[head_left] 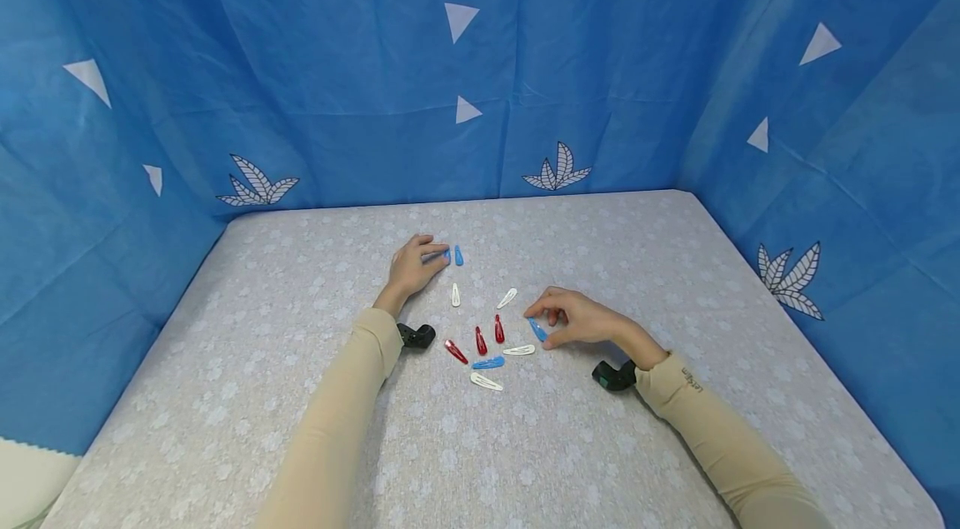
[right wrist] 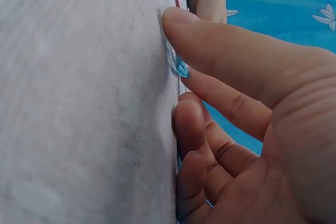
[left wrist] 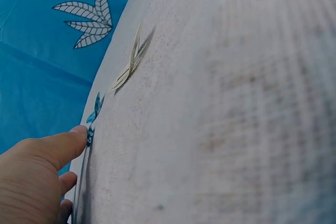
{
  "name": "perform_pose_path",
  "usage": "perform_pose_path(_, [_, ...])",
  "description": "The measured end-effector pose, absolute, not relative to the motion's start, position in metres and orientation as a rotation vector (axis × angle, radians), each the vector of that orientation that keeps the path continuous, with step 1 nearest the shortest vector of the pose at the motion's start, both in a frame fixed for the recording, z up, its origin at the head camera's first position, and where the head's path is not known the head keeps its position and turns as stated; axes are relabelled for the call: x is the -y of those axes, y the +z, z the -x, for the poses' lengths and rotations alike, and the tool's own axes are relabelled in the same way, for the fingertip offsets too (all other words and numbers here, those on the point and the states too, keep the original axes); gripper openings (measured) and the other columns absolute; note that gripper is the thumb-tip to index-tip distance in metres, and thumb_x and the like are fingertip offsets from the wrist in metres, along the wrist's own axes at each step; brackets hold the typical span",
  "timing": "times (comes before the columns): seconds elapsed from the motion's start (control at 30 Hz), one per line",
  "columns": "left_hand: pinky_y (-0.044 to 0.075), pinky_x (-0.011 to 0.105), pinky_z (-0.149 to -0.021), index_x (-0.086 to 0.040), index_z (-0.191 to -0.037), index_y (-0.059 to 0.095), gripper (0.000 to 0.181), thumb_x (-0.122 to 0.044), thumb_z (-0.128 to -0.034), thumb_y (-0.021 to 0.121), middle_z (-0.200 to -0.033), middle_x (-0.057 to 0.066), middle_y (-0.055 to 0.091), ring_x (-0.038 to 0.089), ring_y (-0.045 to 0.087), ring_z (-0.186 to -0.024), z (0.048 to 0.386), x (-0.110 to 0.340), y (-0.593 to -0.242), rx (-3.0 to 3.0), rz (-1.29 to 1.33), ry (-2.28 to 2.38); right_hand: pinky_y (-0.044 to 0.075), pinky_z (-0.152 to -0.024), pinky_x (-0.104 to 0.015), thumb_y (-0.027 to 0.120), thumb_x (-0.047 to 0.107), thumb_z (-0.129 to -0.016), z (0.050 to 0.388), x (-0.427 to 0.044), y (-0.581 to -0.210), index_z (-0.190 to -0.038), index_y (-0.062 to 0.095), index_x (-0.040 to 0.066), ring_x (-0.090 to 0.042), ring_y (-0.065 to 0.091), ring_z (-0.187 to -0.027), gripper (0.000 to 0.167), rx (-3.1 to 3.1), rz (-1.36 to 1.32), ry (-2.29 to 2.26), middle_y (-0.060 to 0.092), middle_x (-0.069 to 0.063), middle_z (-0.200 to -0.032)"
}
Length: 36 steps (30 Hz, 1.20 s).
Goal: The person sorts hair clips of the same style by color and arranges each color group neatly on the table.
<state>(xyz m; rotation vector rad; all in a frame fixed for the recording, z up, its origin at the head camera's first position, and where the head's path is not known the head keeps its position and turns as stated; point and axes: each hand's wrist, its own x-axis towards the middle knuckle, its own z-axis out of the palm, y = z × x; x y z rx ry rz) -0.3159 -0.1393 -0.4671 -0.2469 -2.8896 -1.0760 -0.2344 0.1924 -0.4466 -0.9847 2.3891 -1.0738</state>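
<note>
Near the centre of the head view, the left hand (head_left: pixel 415 269) reaches over the table (head_left: pixel 435 446), its grip closed at thumb and index finger on the first blue clip (head_left: pixel 447 255), which shows only partly between the fingertips. The second blue clip (head_left: pixel 459 255) lies just beside it to the right; the left wrist view, at left, shows the thumb tip against the nearer of these two. Right of centre, the right hand (head_left: pixel 577 317) pinches the third blue clip (head_left: pixel 537 330) between thumb and index finger, the clip slanting from upper left to lower right. In the right wrist view, its blue end shows between the thumb and index finger, while the other fingers are bent against the table. Between and below the hands, in the middle of the head view, lie the upper-left white clip (head_left: pixel 455 295), the upper-right white clip (head_left: pixel 507 298), three red clips (head_left: pixel 481 341) in a loose row, the middle white clip (head_left: pixel 519 350), the fourth blue clip (head_left: pixel 488 362) and, lowest, the bottom white clip (head_left: pixel 486 381). Both forearms wear beige sleeves (head_left: pixel 333 421), with a black device (head_left: pixel 615 376) at each wrist. A blue curtain (head_left: pixel 337 54) with white triangles and leaf prints fills the top and sides.
</note>
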Motion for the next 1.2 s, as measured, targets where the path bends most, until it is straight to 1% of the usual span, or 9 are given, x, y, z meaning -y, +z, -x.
perform_pose_path(0.23, [0.013, 0.051, -0.123, -0.014, -0.131, 0.064, 0.039, -0.028, -0.0949, 0.064, -0.153, 0.012, 0.041, 0.032, 0.021, -0.150, 0.315, 0.139, -0.467, 2.880, 0.250, -1.078, 0.043, -0.069, -0.024, 0.081, 0.015, -0.081, 0.235, -0.193, -0.445, -0.124, 0.065, 0.003, -0.022, 0.053, -0.083, 0.047, -2.387, 0.969, -1.102, 0.060, -0.012, -0.100])
perform_pose_path(0.43, [0.013, 0.051, -0.123, -0.014, -0.131, 0.064, 0.039, -0.029, -0.0950, 0.063, -0.153, 0.011, 0.040, 0.031, 0.024, -0.149, 0.315, 0.140, -0.467, 2.883, 0.242, -1.084, 0.047, -0.070, -0.024, 0.081, 0.015, -0.081, 0.236, -0.194, -0.443, -0.125, 0.064, 0.003, -0.018, 0.057, -0.083, 0.048, -2.426, 0.954, -1.116, 0.063, -0.011, -0.100])
perform_pose_path(0.67, [0.016, 0.050, -0.122, -0.015, -0.131, 0.064, 0.039, -0.030, -0.0954, 0.062, -0.152, 0.010, 0.042, 0.032, 0.032, -0.145, 0.316, 0.140, -0.467, 2.885, 0.260, -1.072, 0.051, -0.071, -0.025, 0.082, 0.013, -0.078, 0.240, -0.195, -0.440, -0.124, 0.064, 0.003, -0.015, 0.060, -0.083, 0.050, -2.494, 0.904, -1.126, 0.065, -0.008, -0.097])
perform_pose_path(0.9, [0.015, 0.050, -0.122, -0.015, -0.131, 0.064, 0.039, -0.030, -0.0955, 0.062, -0.153, 0.009, 0.041, 0.032, 0.029, -0.147, 0.315, 0.139, -0.466, 2.885, 0.243, -1.094, 0.052, -0.074, -0.029, 0.081, 0.010, -0.079, 0.246, -0.192, -0.430, -0.125, 0.063, 0.001, -0.019, 0.062, -0.087, 0.051, -2.534, 0.877, -1.116, 0.066, -0.010, -0.098])
perform_pose_path(1.07, [0.016, 0.051, -0.122, -0.015, -0.130, 0.065, 0.038, -0.030, -0.0952, 0.063, -0.152, 0.010, 0.042, 0.032, 0.031, -0.145, 0.314, 0.139, -0.466, 2.877, 0.247, -1.093, 0.053, -0.076, -0.030, 0.080, 0.008, -0.080, 0.254, -0.186, -0.422, -0.127, 0.062, -0.001, -0.019, 0.063, -0.088, 0.051, -2.575, 0.845, -1.093, 0.067, -0.009, -0.100])
perform_pose_path(1.2, [0.016, 0.050, -0.122, -0.015, -0.130, 0.065, 0.038, -0.030, -0.0952, 0.063, -0.152, 0.010, 0.042, 0.032, 0.032, -0.145, 0.314, 0.139, -0.466, 2.871, 0.255, -1.094, 0.054, -0.079, -0.034, 0.078, 0.005, -0.081, 0.264, -0.179, -0.414, -0.129, 0.061, -0.003, -0.020, 0.063, -0.089, 0.052, -2.598, 0.833, -1.102, 0.066, -0.011, -0.102])
